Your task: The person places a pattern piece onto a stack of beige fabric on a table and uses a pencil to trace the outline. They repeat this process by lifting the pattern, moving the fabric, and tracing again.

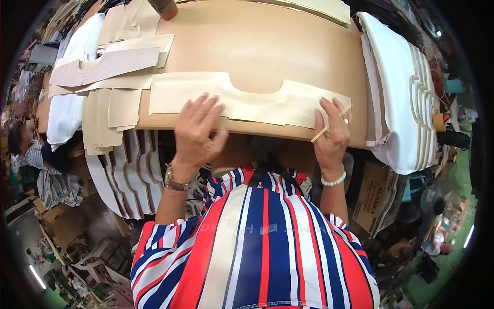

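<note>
A long cream sheet with a rounded notch in its far edge lies along the near edge of the tan tabletop. My left hand is open, its fingertips resting on the sheet's near left part. Toward the right end, my right hand has its fingers over the sheet. A thin yellow stick, like a pencil, passes slantwise between those fingers. Left of the sheet lies a grey notched piece on top of similar cream pieces.
Stacked white panels with tan edges hang over the table's right end, and more white panels hang below its left front. Cream strips overhang the near left edge. A brown cylindrical container stands at the far edge. A person is at far left.
</note>
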`<action>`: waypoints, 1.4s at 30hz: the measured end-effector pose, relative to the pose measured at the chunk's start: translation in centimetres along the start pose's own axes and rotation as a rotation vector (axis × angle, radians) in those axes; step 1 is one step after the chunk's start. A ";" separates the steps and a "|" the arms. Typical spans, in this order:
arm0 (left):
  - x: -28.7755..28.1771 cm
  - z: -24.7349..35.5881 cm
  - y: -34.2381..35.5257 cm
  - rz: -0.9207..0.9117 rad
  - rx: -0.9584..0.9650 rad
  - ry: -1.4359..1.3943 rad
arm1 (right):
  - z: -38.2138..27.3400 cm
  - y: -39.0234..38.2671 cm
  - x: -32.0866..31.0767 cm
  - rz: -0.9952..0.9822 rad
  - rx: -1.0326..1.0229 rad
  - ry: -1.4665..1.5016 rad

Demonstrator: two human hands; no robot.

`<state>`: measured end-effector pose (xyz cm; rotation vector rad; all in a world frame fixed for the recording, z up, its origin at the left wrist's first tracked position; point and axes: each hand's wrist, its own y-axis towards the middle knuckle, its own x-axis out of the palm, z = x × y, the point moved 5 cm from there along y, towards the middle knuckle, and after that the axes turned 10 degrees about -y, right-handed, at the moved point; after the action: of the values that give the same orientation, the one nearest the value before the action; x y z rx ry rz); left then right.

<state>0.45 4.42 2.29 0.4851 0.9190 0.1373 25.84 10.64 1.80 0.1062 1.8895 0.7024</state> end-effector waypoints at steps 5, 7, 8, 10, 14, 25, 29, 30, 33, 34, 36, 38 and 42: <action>0.1 11.9 4.7 -0.204 0.302 -1.089 | -5.6 6.0 2.1 0.012 -0.252 0.122; -0.2 18.3 4.7 -0.422 0.563 -1.449 | -8.0 8.0 2.9 0.025 -0.385 0.139; -0.6 21.1 4.3 -0.355 0.701 -1.559 | -9.5 8.7 3.7 0.023 -0.463 0.160; -1.6 25.1 4.2 -0.290 0.838 -1.681 | -11.5 9.6 4.3 0.019 -0.572 0.159; -2.7 27.5 4.6 -0.245 0.931 -1.801 | -14.4 10.0 5.3 0.022 -0.729 0.192; -3.7 28.7 5.0 -0.185 1.096 -1.635 | -18.3 11.4 11.1 -0.079 -0.888 0.332; -4.2 29.3 5.4 -0.342 1.181 -1.533 | -21.6 13.2 14.0 -0.237 -0.778 0.322; -4.7 29.2 5.5 -0.367 1.180 -1.499 | -22.4 13.3 14.8 -0.229 -0.776 0.344; -5.7 27.9 5.9 -0.467 1.177 -1.379 | -23.6 14.1 17.1 -0.256 -0.697 0.353; -6.0 27.2 6.2 -0.515 1.169 -1.319 | -24.3 14.2 17.3 -0.215 -0.707 0.343; -6.7 25.0 6.3 -0.618 1.141 -1.190 | -25.6 14.2 17.7 -0.136 -0.729 0.329; -7.1 21.2 6.1 -0.739 1.132 -1.141 | -25.7 14.8 18.6 -0.210 -0.691 0.305; -11.2 12.6 4.9 -0.966 0.999 -1.323 | -25.6 16.3 19.1 -0.377 -0.668 0.162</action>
<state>4.04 0.93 19.11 0.8066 -0.2556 -1.4342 -8.64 20.65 1.23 -0.7282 1.6619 1.0547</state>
